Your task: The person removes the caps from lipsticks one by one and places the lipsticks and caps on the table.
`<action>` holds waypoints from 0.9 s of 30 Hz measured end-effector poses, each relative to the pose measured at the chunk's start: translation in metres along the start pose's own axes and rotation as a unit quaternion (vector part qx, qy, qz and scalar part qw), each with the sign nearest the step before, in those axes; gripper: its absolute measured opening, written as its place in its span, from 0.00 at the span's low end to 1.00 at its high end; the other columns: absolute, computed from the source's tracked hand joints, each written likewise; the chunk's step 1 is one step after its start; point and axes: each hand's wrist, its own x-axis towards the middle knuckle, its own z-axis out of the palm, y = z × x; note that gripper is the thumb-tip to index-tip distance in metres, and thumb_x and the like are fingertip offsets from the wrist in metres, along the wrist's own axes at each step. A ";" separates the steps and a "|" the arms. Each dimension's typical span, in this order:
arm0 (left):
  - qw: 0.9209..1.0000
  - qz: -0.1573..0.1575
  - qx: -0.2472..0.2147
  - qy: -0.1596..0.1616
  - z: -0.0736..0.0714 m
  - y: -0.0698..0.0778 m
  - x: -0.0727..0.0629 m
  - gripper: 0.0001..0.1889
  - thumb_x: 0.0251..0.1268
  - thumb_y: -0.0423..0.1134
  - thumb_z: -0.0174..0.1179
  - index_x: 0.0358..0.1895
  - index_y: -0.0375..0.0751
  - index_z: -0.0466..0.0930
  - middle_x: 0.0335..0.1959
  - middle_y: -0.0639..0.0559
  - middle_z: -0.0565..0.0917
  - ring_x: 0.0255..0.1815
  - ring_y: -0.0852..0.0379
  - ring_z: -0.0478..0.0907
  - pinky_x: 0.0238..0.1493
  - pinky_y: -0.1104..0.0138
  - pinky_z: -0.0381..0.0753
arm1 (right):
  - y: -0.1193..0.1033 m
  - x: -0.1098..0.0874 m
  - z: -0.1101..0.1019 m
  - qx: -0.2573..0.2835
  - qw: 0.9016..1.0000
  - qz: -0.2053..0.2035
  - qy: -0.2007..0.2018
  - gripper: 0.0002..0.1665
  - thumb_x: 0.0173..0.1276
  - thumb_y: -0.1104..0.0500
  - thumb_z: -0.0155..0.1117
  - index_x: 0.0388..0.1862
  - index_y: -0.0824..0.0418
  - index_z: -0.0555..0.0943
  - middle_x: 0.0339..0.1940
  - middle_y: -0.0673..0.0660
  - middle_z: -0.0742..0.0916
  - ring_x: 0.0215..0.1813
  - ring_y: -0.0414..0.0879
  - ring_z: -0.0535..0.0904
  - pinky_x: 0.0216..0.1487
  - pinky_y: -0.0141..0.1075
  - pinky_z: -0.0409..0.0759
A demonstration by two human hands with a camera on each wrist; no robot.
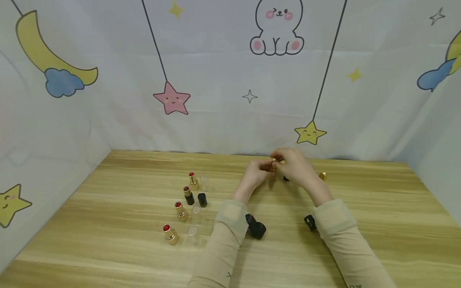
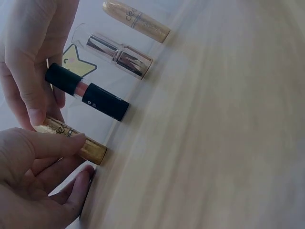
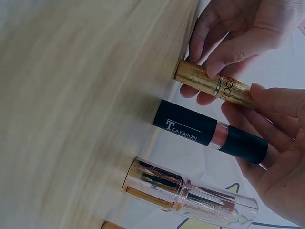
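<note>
A gold lipstick tube [image 3: 214, 86] with dark lettering stands upright on the table, held by both hands. My left hand [image 1: 253, 174] pinches its lower part between thumb and fingers. At its tapered top, the thumb and fingers of my right hand [image 1: 297, 168] grip the cap. Just beside it stands a black lip tube [image 3: 186, 126] with a pinkish band, close to my right fingers. Past that come a clear-capped lipstick [image 2: 116, 55] with a shiny base and a second gold lipstick tube [image 2: 138, 21], both upright.
On the left side stand several uncapped lipsticks, including a red one in gold [image 1: 171, 235] and one with a black base [image 1: 189, 196]. Their caps, such as a black cap [image 1: 202, 200] and a clear cap [image 1: 193, 234], stand beside them. A white printed curtain [image 1: 216, 128] hangs behind the table.
</note>
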 end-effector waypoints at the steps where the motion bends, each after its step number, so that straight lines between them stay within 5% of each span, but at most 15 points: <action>1: 1.000 -0.001 0.005 0.002 0.000 0.000 0.000 0.20 0.58 0.30 0.65 0.56 0.38 0.80 0.54 0.44 0.84 0.59 0.49 0.78 0.62 0.61 0.75 | 0.000 0.000 0.000 0.000 1.000 0.002 0.000 0.13 0.68 0.62 0.61 0.50 0.63 0.82 0.47 0.61 0.87 0.52 0.55 0.82 0.51 0.49 0.79; 10: 0.999 0.004 0.043 0.010 0.001 0.000 -0.003 0.17 0.58 0.34 0.67 0.52 0.40 0.84 0.49 0.47 0.86 0.57 0.51 0.79 0.62 0.60 0.74 | -0.003 -0.001 0.001 0.002 1.000 0.017 -0.005 0.13 0.68 0.62 0.60 0.50 0.63 0.82 0.47 0.60 0.87 0.53 0.55 0.81 0.52 0.49 0.79; 27: 0.999 -0.035 0.001 0.019 -0.003 0.005 -0.007 0.20 0.57 0.36 0.68 0.55 0.41 0.82 0.52 0.46 0.85 0.59 0.48 0.77 0.67 0.53 0.69 | -0.007 -0.003 -0.003 0.026 1.000 0.014 0.005 0.13 0.71 0.59 0.59 0.50 0.61 0.82 0.48 0.60 0.87 0.54 0.56 0.81 0.55 0.52 0.77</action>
